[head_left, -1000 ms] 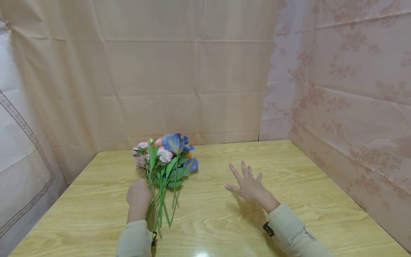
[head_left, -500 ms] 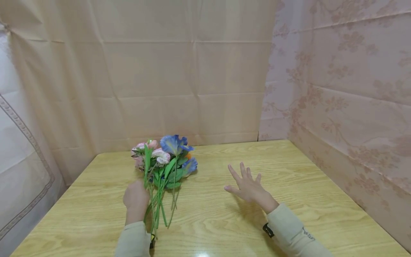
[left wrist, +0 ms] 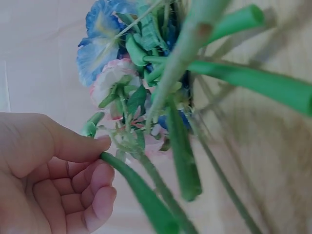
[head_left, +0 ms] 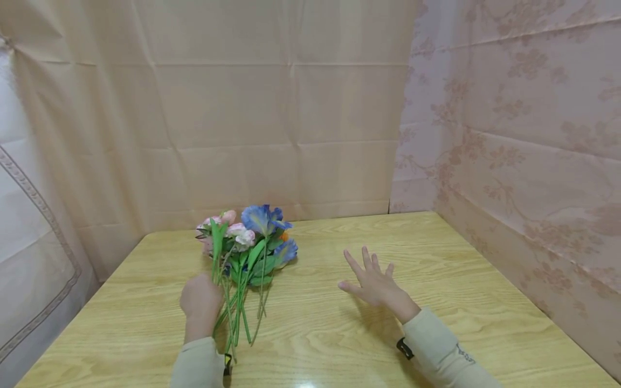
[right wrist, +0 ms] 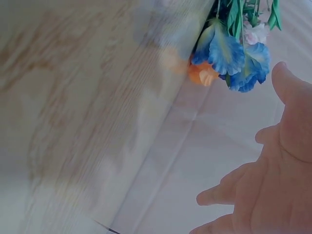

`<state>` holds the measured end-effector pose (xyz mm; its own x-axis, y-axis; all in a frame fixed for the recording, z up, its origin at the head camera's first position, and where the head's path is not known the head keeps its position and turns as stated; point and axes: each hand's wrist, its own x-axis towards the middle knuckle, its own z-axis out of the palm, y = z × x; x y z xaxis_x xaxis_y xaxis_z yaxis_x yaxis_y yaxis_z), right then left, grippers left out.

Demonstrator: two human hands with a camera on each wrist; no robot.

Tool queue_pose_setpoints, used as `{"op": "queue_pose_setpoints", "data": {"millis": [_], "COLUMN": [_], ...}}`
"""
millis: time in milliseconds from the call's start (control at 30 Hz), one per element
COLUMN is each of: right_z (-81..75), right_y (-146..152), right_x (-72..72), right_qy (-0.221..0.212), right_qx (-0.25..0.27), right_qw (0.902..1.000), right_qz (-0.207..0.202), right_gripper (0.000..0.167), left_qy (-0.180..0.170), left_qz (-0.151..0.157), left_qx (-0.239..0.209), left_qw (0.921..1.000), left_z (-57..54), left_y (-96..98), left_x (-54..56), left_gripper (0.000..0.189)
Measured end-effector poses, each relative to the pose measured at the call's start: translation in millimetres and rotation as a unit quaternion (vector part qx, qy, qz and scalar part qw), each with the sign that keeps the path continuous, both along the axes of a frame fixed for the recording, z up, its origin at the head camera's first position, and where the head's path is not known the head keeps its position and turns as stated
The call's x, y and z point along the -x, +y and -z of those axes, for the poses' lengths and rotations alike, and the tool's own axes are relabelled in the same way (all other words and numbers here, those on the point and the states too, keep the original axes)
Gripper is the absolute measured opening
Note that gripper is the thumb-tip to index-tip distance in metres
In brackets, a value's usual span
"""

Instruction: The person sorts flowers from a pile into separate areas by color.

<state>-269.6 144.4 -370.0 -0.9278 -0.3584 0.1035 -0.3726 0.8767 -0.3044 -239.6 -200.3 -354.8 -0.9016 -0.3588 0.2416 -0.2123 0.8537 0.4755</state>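
Note:
A bunch of flowers lies on the left of the table: blue irises [head_left: 257, 220], pink-and-white blooms [head_left: 241, 237] and an orange one [head_left: 284, 236], with green stems spread toward the front. At the bunch's left edge is my left hand [head_left: 201, 302]. In the left wrist view, its thumb [left wrist: 83, 146] and forefinger pinch a smooth green flower stem [left wrist: 139, 192]; the other fingers are curled. A broad green leaf [head_left: 216, 240] rises just above this hand. My right hand [head_left: 375, 280] hovers or rests over the table with spread fingers, apart from the flowers; contact is unclear.
The wood-grain table [head_left: 310, 334] reaches back to a beige curtain [head_left: 233, 108]. A pink floral cloth [head_left: 524, 134] hangs along the right side. At the left hangs a pale cloth with a patterned border [head_left: 34, 199].
My left hand has shifted a little to the left, drawing the pinched stem and its leaf left with it. The pink bud above has moved left too. The right hand stays put.

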Motion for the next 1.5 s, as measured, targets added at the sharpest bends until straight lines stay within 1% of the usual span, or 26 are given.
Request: {"op": "queue_pose_setpoints", "data": {"millis": [67, 200, 333, 467, 600, 667, 767, 833, 867, 1000, 1100, 1200, 1300, 1367, 1500], "right_z": [0.4, 0.4, 0.5, 0.4, 0.9, 1.9, 3.3, 4.2, 4.4, 3.4, 1.2, -1.1, -1.7, -1.3, -0.4], "right_y": [0, -1, -1, -2, -4, -5, -8, -10, -12, -20, -28, -35, -42, -47, -56], "right_x": [-0.1, -0.7, -1.4, -2.2, -3.1, -3.2, -3.3, -3.0, -3.3, -3.9, -4.9, -7.0, -9.5, -12.0, -18.2], "right_qy": [0.002, 0.001, -0.001, -0.004, -0.003, 0.002, 0.020, 0.040, 0.051, 0.088, 0.101, 0.112, 0.107, 0.093, 0.060], "right_qx": [0.001, 0.003, 0.006, 0.010, 0.019, 0.025, 0.044, 0.061, 0.071, 0.115, 0.153, 0.188, 0.219, 0.236, 0.260], "right_qw": [1.0000, 1.0000, 1.0000, 0.9999, 0.9998, 0.9996, 0.9986, 0.9967, 0.9953, 0.9880, 0.9813, 0.9729, 0.9638, 0.9587, 0.9493], "right_qz": [0.001, 0.004, 0.004, 0.001, -0.004, -0.008, -0.023, -0.034, -0.041, -0.053, -0.059, -0.076, -0.107, -0.129, -0.166], "right_gripper": [0.074, 0.074, 0.074, 0.073, 0.073, 0.072, 0.071, 0.069, 0.067, 0.054, 0.044, 0.037, 0.032, 0.030, 0.028], "left_qy": [-0.001, -0.014, -0.010, 0.014, 0.050, 0.063, 0.087, 0.097, 0.102, 0.089, 0.085, 0.083, 0.085, 0.090, 0.099], "left_qz": [-0.006, -0.005, 0.006, 0.014, 0.029, 0.043, 0.073, 0.090, 0.098, 0.124, 0.142, 0.163, 0.181, 0.195, 0.228], "left_qx": [-0.005, -0.018, -0.029, -0.031, -0.034, -0.040, -0.044, -0.046, -0.047, -0.077, -0.083, -0.088, -0.098, -0.103, -0.126], "left_qw": [1.0000, 0.9997, 0.9995, 0.9993, 0.9978, 0.9963, 0.9926, 0.9901, 0.9888, 0.9853, 0.9827, 0.9791, 0.9749, 0.9712, 0.9604], "left_z": [-2.9, -9.5, -15.3, -21.4, -25.9, -26.8, -27.1, -27.4, -27.6, -29.0, -30.1, -30.8, -30.6, -29.2, -25.3], "left_y": [0.6, 0.9, 1.8, 5.7, 12.7, 16.7, 23.0, 27.7, 30.4, 43.7, 54.9, 66.7, 78.5, 86.2, 100.2], "left_x": [-1.3, -3.9, -6.4, -10.1, -11.9, -11.1, -8.6, -7.3, -6.6, -4.1, -2.5, -3.2, -4.7, -5.5, -6.7], "left_gripper": [0.011, 0.012, 0.015, 0.018, 0.024, 0.028, 0.028, 0.022, 0.020, 0.014, 0.013, 0.012, 0.010, 0.008, 0.007]}}
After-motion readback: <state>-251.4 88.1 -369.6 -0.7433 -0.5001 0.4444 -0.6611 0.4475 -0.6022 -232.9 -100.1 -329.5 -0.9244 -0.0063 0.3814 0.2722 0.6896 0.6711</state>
